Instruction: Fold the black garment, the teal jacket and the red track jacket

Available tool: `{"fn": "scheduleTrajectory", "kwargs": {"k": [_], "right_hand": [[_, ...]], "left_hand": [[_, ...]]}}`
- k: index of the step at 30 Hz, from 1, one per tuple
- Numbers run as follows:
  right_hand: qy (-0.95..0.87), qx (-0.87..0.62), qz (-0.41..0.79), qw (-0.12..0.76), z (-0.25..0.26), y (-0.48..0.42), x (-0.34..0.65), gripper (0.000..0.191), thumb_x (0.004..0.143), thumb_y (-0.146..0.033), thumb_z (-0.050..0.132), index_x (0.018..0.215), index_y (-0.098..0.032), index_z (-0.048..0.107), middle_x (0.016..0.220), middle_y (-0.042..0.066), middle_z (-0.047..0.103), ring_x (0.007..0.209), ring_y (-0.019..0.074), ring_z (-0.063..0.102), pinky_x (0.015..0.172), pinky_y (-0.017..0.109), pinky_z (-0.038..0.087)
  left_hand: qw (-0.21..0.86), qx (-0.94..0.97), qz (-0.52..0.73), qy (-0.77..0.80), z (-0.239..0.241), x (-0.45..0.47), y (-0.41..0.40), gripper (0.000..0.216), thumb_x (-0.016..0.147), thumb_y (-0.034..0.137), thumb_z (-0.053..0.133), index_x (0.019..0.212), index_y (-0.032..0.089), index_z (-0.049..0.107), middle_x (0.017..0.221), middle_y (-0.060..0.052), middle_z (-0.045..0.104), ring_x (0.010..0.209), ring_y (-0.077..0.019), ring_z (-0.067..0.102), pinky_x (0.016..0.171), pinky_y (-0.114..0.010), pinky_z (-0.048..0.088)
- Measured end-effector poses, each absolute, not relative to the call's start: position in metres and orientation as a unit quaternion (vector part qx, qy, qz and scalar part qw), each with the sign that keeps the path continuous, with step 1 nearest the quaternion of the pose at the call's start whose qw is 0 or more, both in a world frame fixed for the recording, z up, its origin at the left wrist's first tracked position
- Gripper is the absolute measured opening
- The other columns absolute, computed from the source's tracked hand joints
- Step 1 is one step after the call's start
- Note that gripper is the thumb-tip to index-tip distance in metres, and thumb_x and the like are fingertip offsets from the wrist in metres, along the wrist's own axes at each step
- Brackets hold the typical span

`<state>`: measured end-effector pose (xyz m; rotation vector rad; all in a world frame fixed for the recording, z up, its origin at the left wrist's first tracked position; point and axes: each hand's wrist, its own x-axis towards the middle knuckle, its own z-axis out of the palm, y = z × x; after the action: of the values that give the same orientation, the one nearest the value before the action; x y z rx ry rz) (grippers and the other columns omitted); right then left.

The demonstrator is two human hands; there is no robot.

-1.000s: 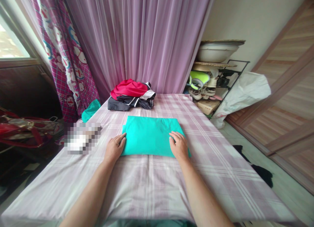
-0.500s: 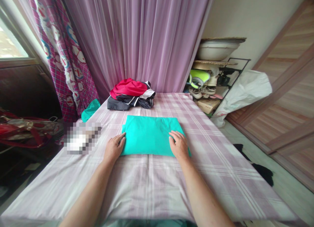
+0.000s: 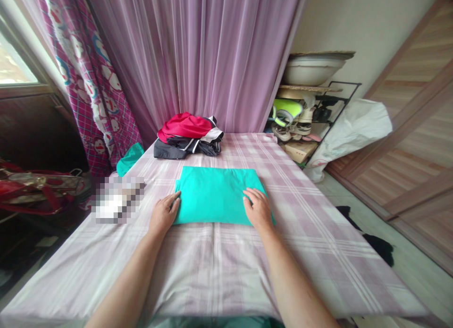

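A folded piece of turquoise cloth [image 3: 215, 196] lies flat on the table, its near edge toward me. My left hand [image 3: 164, 212] rests at its left edge, fingers stretched out and touching the fabric's side. On the right part of the cloth lies my right hand [image 3: 257, 209], palm down with the fingers spread. Neither hand grips the cloth. Beyond it, toward the far end, sits a heap of red, black and white clothing [image 3: 189, 135].
A checked tablecloth [image 3: 300, 252] covers the table. Another turquoise cloth [image 3: 130, 159] hangs at the left edge, near a blurred-out object [image 3: 116, 203]. Purple curtains [image 3: 212, 59] close off the back. A shoe rack [image 3: 300, 115] and a white bag [image 3: 354, 130] stand right.
Both hands and the folded cloth hold the same places. Only the camera view has shifted very slightly.
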<state>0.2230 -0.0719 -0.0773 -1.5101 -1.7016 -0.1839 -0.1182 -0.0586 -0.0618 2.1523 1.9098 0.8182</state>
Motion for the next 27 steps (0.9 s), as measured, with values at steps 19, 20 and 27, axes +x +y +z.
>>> {"fn": "scheduleTrajectory", "kwargs": {"k": [19,20,27], "right_hand": [[-0.683,-0.592,-0.085,0.418,-0.0793,-0.0712,0.2236,0.031,0.092,-0.028,0.049,0.105,-0.021,0.076,0.114,0.011,0.073,0.112,0.0275,0.060,0.100,0.047,0.046],[-0.683,-0.593,-0.085,0.419,-0.0795,-0.0712,0.2235,0.031,0.092,-0.028,0.049,0.105,-0.021,0.076,0.115,0.011,0.073,0.112,0.0273,0.060,0.101,0.047,0.046],[-0.683,-0.591,-0.097,0.417,-0.0800,-0.0711,0.2231,0.031,0.092,-0.029,0.048,0.104,-0.020,0.076,0.114,0.010,0.073,0.111,0.0273,0.061,0.100,0.046,0.046]], "left_hand": [[0.077,0.714,0.288,0.633,-0.0615,-0.1173,-0.0583,0.048,0.093,0.043,0.040,0.127,0.022,0.067,0.127,-0.008,0.070,0.119,-0.0274,0.063,0.106,-0.046,0.046],[0.078,0.714,0.287,0.633,-0.0613,-0.1173,-0.0584,0.049,0.093,0.043,0.040,0.127,0.022,0.066,0.127,-0.008,0.069,0.119,-0.0275,0.063,0.106,-0.046,0.045],[0.080,0.715,0.284,0.634,-0.0591,-0.1169,-0.0593,0.050,0.093,0.043,0.039,0.128,0.021,0.066,0.128,-0.009,0.069,0.119,-0.0284,0.063,0.106,-0.048,0.045]]}}
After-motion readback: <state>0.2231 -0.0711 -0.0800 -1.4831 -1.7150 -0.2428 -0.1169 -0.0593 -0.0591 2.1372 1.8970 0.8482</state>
